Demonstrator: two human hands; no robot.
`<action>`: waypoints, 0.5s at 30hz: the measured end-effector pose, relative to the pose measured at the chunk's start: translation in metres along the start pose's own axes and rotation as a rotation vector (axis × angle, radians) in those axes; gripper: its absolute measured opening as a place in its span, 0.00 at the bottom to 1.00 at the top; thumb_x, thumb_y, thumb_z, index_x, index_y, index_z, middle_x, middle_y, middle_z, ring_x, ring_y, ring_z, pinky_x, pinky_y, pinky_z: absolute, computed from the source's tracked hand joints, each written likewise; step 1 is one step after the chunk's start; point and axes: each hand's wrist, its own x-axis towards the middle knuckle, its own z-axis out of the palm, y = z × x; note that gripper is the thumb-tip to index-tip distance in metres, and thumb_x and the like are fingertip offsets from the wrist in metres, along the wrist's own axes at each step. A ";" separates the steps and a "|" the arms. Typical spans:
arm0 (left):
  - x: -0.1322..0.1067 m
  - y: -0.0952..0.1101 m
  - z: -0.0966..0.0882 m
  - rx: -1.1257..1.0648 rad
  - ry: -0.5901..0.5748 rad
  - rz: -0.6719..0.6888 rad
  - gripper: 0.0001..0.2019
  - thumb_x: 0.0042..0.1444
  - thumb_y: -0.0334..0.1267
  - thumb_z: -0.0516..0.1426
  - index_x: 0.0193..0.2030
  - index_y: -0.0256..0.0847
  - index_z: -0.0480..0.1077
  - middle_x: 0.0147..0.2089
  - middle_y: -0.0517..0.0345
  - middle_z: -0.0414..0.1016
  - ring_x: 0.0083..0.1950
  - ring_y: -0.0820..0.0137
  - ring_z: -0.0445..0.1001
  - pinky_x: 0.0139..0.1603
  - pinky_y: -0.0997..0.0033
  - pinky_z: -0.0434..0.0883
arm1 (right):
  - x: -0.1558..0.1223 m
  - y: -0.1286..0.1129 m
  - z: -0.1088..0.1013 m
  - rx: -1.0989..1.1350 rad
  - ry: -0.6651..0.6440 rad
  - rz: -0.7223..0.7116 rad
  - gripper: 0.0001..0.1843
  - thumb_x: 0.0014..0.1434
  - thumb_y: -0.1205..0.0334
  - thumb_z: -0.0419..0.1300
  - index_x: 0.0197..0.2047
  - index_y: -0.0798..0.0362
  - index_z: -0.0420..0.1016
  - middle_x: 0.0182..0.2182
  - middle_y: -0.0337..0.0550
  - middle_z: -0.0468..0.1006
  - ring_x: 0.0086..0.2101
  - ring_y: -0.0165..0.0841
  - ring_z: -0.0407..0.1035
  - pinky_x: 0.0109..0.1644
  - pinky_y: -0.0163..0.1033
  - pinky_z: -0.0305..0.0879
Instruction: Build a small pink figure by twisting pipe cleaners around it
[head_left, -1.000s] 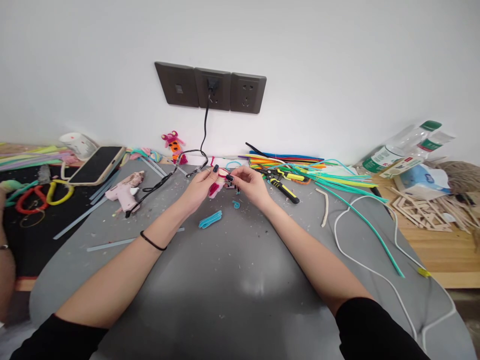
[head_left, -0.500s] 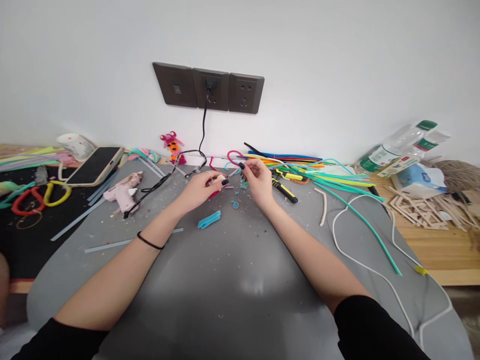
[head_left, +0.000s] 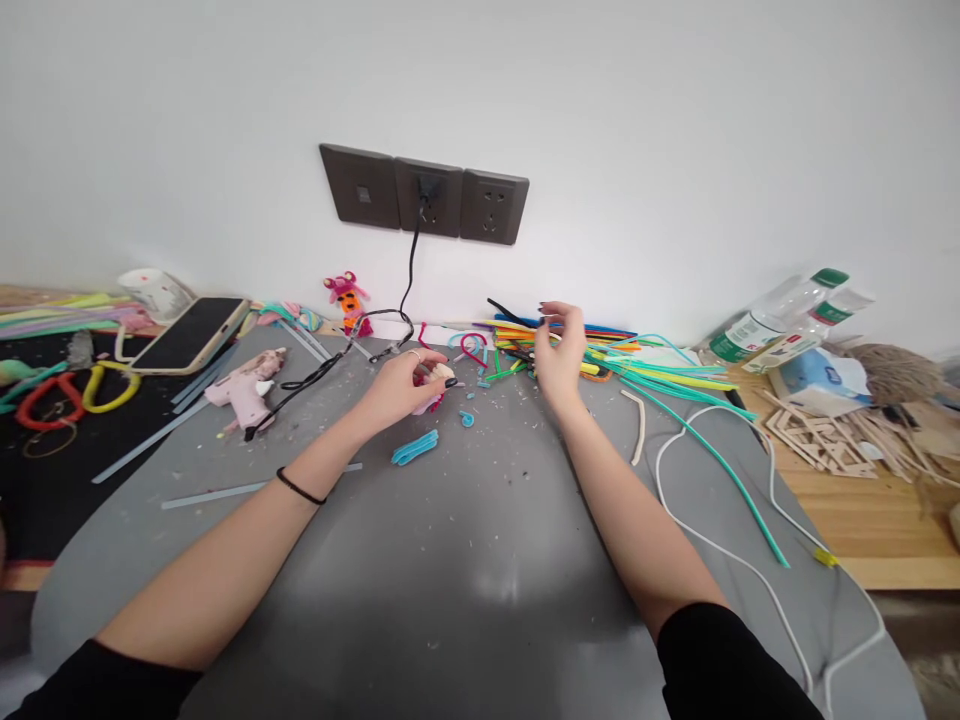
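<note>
Lying on the grey mat [head_left: 420, 570] at the left, the pink glue gun [head_left: 244, 390] is untouched, with its black cord [head_left: 411, 262] running up to the wall socket. Further right, the left hand [head_left: 397, 392] keeps hold of the small cream-and-pink piece [head_left: 442, 371], thumb and fingers closed around it. Closer to the person lies the folded blue bundle [head_left: 415, 448], with a blue curl [head_left: 466, 420] near its right end; both are where they were a second ago.

Beyond the curl, a crimson loop [head_left: 473, 336] now lies apart from both hands. Half a second ago such a loop rose beside the right fingers, so it has probably been let go. The right hand [head_left: 561, 360] has moved away to the heap of coloured stems [head_left: 660, 370] by the wall. That leaves the piece to the left hand alone, and handling of it with both hands looks paused.

The left fingers cover much of the piece, so its full shape is unclear. The right fingers are bent near a black stem [head_left: 510, 312]; whether they pinch anything cannot be told. That hand also hides most of a yellow-handled tool [head_left: 590, 369]. Both sleeves are cut off at the bottom edge.
</note>
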 end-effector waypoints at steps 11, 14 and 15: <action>0.000 0.002 0.000 0.015 0.055 0.005 0.20 0.53 0.47 0.61 0.50 0.41 0.75 0.47 0.49 0.81 0.41 0.62 0.79 0.46 0.62 0.75 | 0.011 0.058 -0.027 -0.650 -0.415 0.131 0.27 0.58 0.71 0.52 0.60 0.52 0.72 0.56 0.59 0.73 0.53 0.53 0.62 0.57 0.60 0.55; 0.000 0.003 0.001 0.009 0.054 0.005 0.20 0.53 0.47 0.60 0.50 0.40 0.75 0.47 0.49 0.81 0.41 0.62 0.79 0.46 0.62 0.75 | 0.013 0.055 -0.031 -0.682 -0.387 0.148 0.28 0.55 0.74 0.52 0.58 0.54 0.74 0.52 0.60 0.74 0.51 0.53 0.62 0.54 0.58 0.55; -0.001 0.003 0.001 0.006 0.056 0.005 0.20 0.53 0.47 0.60 0.50 0.40 0.75 0.48 0.49 0.81 0.41 0.62 0.79 0.46 0.61 0.75 | 0.015 0.054 -0.032 -0.677 -0.382 0.154 0.26 0.55 0.73 0.53 0.55 0.54 0.76 0.50 0.59 0.75 0.50 0.52 0.62 0.54 0.58 0.55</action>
